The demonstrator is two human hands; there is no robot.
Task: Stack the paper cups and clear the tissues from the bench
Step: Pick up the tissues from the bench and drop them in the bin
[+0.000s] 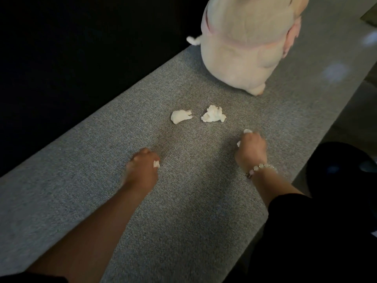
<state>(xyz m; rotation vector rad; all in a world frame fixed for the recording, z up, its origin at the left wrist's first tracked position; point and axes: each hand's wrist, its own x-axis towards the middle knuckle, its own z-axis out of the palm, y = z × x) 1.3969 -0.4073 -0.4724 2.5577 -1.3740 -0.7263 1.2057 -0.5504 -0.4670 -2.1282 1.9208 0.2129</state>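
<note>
Tissue pickup underway, no cups in view.
Left hand [142, 168] & right hand [252, 149] each fisted on a tissue wad; two tissues [181, 116] left on bench [81, 180].

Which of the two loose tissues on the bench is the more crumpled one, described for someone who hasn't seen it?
Start at the big pale plush toy at the far end of the grey bench. Just in front of it lie two white tissues side by side. The crumpled tissue is the right one, nearer the right hand, bunched and jagged, while the flatter tissue looks smoother.
</note>
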